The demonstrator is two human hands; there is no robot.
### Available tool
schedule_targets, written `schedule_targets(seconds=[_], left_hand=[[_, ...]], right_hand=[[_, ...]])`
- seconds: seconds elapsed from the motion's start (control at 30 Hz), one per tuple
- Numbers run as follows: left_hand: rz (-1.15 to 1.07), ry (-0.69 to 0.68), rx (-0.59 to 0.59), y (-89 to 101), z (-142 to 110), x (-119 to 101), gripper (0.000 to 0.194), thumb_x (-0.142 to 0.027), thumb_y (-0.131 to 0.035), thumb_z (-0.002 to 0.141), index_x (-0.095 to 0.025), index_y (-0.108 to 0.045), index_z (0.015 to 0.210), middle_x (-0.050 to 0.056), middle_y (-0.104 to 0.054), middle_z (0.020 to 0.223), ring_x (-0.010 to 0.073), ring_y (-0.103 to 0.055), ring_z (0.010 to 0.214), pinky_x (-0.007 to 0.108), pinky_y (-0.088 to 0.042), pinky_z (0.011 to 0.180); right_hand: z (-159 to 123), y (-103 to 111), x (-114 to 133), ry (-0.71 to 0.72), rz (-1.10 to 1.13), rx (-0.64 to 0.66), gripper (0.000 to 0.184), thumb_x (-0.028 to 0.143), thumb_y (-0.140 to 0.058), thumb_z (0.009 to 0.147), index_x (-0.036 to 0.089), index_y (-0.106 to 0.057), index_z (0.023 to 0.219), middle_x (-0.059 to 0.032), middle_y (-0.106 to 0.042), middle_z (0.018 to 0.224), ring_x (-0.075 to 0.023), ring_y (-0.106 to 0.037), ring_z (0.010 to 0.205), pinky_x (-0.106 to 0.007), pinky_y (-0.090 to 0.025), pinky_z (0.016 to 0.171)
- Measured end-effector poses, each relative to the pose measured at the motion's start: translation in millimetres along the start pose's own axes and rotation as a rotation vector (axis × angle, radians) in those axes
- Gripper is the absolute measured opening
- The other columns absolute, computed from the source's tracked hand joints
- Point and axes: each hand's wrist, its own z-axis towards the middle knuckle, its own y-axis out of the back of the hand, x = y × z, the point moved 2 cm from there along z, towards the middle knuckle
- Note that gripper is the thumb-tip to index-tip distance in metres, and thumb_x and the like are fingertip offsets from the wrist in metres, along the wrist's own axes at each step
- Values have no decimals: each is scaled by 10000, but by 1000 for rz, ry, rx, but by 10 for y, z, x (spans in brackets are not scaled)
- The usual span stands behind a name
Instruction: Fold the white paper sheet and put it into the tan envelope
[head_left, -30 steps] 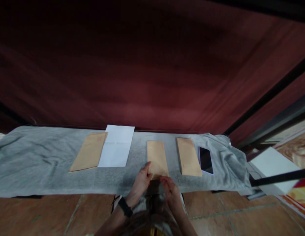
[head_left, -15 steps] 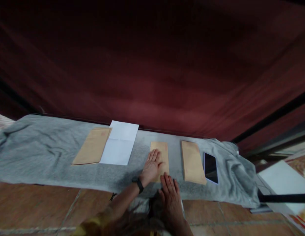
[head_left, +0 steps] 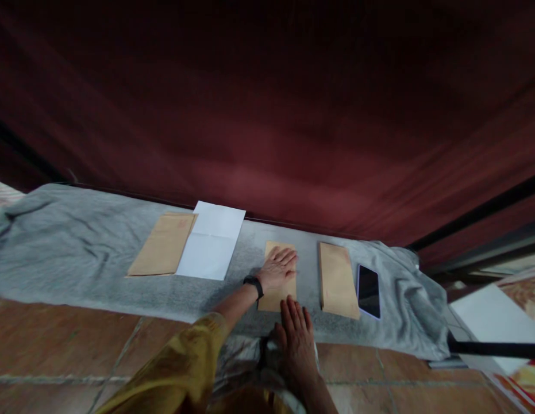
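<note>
A single brown paper envelope (head_left: 271, 300) lies on the grey cloth in front of me. My left hand (head_left: 278, 268) rests flat across its upper part, fingers stretched to the right and palm down. At the envelope's lower right corner, my right hand (head_left: 296, 333) lies with fingers extended, the fingertips touching or close to the paper. Neither hand grasps anything. Left of them is a white sheet of paper (head_left: 211, 241) with a crease across it, partly overlapped by a pile of brown envelopes (head_left: 162, 246). To the right lies a thick stack of brown envelopes (head_left: 338, 279).
A phone (head_left: 369, 292) with a purple edge sits right of the envelope stack. The grey cloth (head_left: 90, 247) is wrinkled at both ends. Behind it rises a dark red fabric wall (head_left: 267, 144). Floor tiles (head_left: 69, 345) run along the front, and a black bar (head_left: 500, 348) stands at the right.
My left hand has slid up and right over the envelope, its fingers now pointing more to the right. More of the yellow sleeve shows. My right hand has hardly moved.
</note>
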Motion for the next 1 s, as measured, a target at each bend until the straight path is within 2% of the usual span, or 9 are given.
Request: schedule_targets(seconds=[0.13,0.27,0.5,0.6,0.8,0.9,1.0], left_hand=[[-31,-81,0,-20,-181,-92,560,-477,-364,1052,-218,-398,1548,73,-386,1639,193,-273,1541,452,-104,1273],[-50,-126,9,-10,-401,-206,559,-459,-363,1059,-191,-391,1549,82,-365,1649,178,-267,1543,398,-108,1272],[-101,-149,-13,38,-829,-417,572,-490,-386,1051,-177,-428,1529,106,-383,1636,209,-278,1544,409,-130,1280],[-95,-170,6,79,-1010,-483,626,-556,-401,1033,-168,-431,1524,114,-379,1638,233,-261,1550,424,-121,1282],[-66,-235,-14,213,-1349,-547,791,-598,-517,977,-139,-307,1586,150,-364,1639,265,-245,1555,431,-172,1275],[-85,-241,-6,251,-1461,-554,783,-562,-591,953,-196,-315,1588,115,-371,1641,252,-258,1552,423,-198,1273],[-108,-217,42,231,-1510,-546,738,-535,-624,943,-261,-355,1573,72,-378,1641,233,-256,1552,407,-194,1278]], right_hand=[[-6,-17,-24,1,17,-19,618,214,-421,1040,245,-234,1628,-109,-393,1626,-282,-373,1491,-551,-334,1174],[-25,-44,-61,9,50,-38,571,217,-378,1059,238,-263,1618,-100,-442,1598,-252,-372,1490,-522,-307,1195],[-99,-115,-136,43,138,-116,501,218,-364,1065,221,-355,1566,-120,-485,1561,-252,-370,1488,-553,-326,1180],[-104,-112,-159,40,171,-92,495,223,-319,1068,229,-361,1561,-112,-505,1543,-240,-408,1461,-553,-323,1184],[-80,-95,-176,-14,225,-92,485,265,-266,1067,218,-385,1534,-132,-539,1491,-258,-461,1406,-571,-354,1158],[-63,-67,-165,-68,223,-125,496,279,-264,1066,206,-351,1549,-159,-494,1521,-287,-436,1417,-589,-382,1125],[-45,-43,-134,-57,142,-106,491,244,-306,1053,187,-381,1534,-185,-434,1562,-334,-343,1476,-631,-345,1129]])
